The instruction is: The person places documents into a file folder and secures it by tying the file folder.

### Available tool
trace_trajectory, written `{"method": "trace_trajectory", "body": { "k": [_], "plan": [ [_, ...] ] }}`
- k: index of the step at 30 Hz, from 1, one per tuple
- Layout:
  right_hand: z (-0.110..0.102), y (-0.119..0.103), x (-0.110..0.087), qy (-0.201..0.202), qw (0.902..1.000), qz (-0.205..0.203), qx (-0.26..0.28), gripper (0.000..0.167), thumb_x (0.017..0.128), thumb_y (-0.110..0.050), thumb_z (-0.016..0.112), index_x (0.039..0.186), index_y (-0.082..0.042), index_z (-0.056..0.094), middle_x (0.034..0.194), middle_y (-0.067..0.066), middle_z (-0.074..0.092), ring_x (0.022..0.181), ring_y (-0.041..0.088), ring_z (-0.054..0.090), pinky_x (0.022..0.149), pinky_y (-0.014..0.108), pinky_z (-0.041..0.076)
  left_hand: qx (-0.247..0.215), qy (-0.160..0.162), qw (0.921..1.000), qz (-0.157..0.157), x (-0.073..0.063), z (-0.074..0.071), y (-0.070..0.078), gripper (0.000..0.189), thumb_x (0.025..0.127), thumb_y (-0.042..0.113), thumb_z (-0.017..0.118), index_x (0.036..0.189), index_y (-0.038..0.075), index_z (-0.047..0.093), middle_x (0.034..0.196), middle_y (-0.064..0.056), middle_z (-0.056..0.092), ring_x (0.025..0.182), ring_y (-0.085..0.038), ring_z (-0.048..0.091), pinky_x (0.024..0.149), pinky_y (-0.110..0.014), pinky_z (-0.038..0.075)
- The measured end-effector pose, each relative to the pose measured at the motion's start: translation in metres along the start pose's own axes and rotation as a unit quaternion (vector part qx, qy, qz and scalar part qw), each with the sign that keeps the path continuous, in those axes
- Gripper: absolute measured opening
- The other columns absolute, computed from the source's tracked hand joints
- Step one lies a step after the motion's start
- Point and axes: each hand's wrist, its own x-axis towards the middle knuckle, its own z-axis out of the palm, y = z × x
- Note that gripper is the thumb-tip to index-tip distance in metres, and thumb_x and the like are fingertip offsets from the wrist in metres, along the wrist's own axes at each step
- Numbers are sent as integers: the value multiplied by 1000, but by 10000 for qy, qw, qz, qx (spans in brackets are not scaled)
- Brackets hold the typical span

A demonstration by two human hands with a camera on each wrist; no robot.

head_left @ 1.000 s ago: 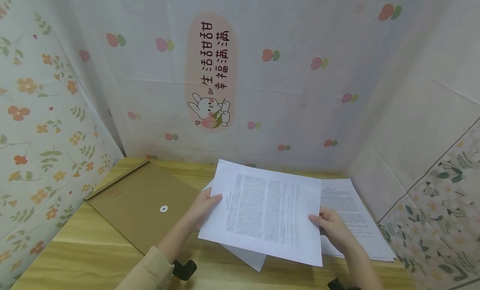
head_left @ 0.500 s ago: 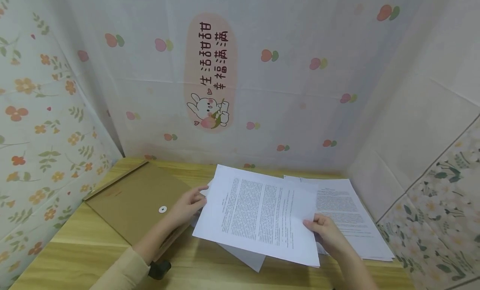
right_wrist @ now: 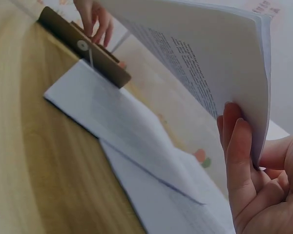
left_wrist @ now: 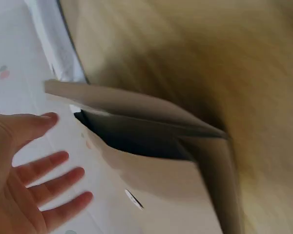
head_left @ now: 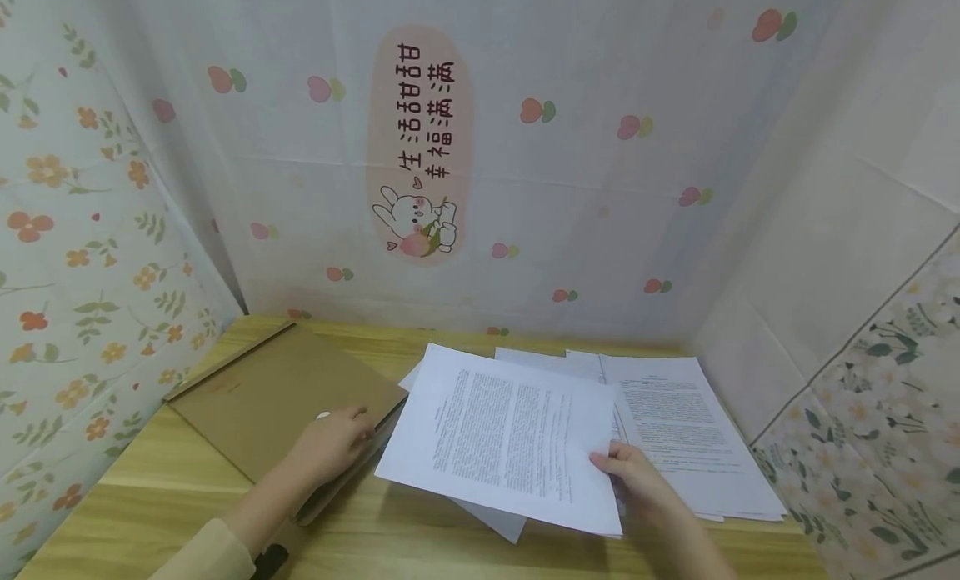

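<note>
My right hand (head_left: pixel 637 476) grips a thin stack of printed papers (head_left: pixel 502 438) by its right edge, thumb on top and fingers beneath, in the head view. In the right wrist view the stack's several layers show at the edge. A brown kraft document envelope (head_left: pixel 277 397) with a white button lies on the table at the left. My left hand (head_left: pixel 333 442) is over the envelope's mouth edge. The left wrist view shows the mouth (left_wrist: pixel 136 134) gaping, with the left hand's fingers (left_wrist: pixel 53 178) spread beside it and holding nothing.
More white papers (head_left: pixel 487 520) lie beneath the held stack. Further printed sheets (head_left: pixel 675 422) spread at the right, close to the right-hand wall cloth (head_left: pixel 862 447). A patterned cloth (head_left: pixel 585 230) hangs behind the wooden table (head_left: pixel 127 497).
My left hand has let go of the papers' left edge and moved left to the envelope, whose mouth now gapes. The right hand, still holding the papers, has shifted slightly left and lower.
</note>
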Motion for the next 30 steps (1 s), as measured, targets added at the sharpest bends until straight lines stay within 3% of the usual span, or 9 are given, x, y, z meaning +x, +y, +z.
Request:
{"method": "trace_trajectory", "body": {
  "k": [4, 7, 11, 14, 17, 21, 25, 30],
  "plan": [
    [4, 7, 2, 50, 9998, 154, 126, 38, 95, -18, 58, 118, 11, 52, 103, 10, 69, 90, 23, 68, 77, 34, 55, 526, -103, 9986, 3, -13, 5, 0, 4, 82, 12, 72, 77, 12, 73, 103, -15, 62, 82, -31, 61, 52, -40, 51],
    [7, 12, 3, -61, 9992, 255, 297, 37, 95, -17, 57, 119, 11, 51, 101, 11, 69, 89, 24, 68, 77, 36, 56, 810, -87, 9967, -4, -21, 9, 2, 10, 76, 10, 71, 68, 15, 70, 85, -5, 54, 68, -23, 53, 46, -38, 45],
    [11, 17, 4, -220, 9987, 264, 388, 38, 96, -16, 56, 121, 13, 50, 102, 12, 69, 90, 25, 68, 76, 37, 56, 1097, 62, 9939, 40, -27, 14, 5, 12, 72, 9, 71, 63, 8, 63, 75, -4, 49, 61, -24, 50, 42, -40, 42],
    [14, 19, 4, -228, 9987, 264, 379, 40, 96, -16, 56, 123, 13, 48, 104, 13, 68, 91, 25, 68, 77, 38, 56, 1192, 125, 9927, 92, -29, 14, 8, 11, 70, 7, 71, 74, 0, 65, 77, -7, 54, 63, -26, 54, 41, -40, 44],
    [15, 20, 4, -193, 9986, 314, 381, 41, 96, -15, 55, 125, 12, 48, 105, 13, 68, 91, 26, 68, 77, 38, 56, 1266, 91, 9919, 90, -28, 12, 10, 38, 63, 12, 76, 94, -8, 65, 89, -13, 59, 75, -30, 59, 44, -40, 47],
    [14, 20, 5, -227, 9983, 355, 393, 42, 96, -17, 55, 126, 12, 48, 104, 13, 69, 91, 24, 69, 78, 38, 55, 1183, -185, 9928, -77, -26, 10, 10, 76, 57, 26, 87, 114, -15, 57, 111, -22, 57, 97, -36, 58, 55, -44, 52],
    [13, 22, 6, -296, 9983, 359, 362, 41, 96, -18, 56, 124, 11, 51, 102, 12, 69, 90, 23, 69, 78, 37, 55, 1084, -373, 9931, -247, -25, 8, 9, 94, 54, 36, 90, 124, -15, 52, 124, -26, 52, 107, -40, 54, 63, -49, 51],
    [18, 23, 5, -343, 9983, 405, 260, 39, 95, -16, 57, 121, 12, 52, 101, 12, 69, 88, 23, 69, 77, 36, 56, 1068, -218, 9936, -304, -27, 8, 7, 104, 52, 40, 91, 129, -14, 47, 131, -27, 48, 112, -40, 51, 65, -51, 51]
  ]
}}
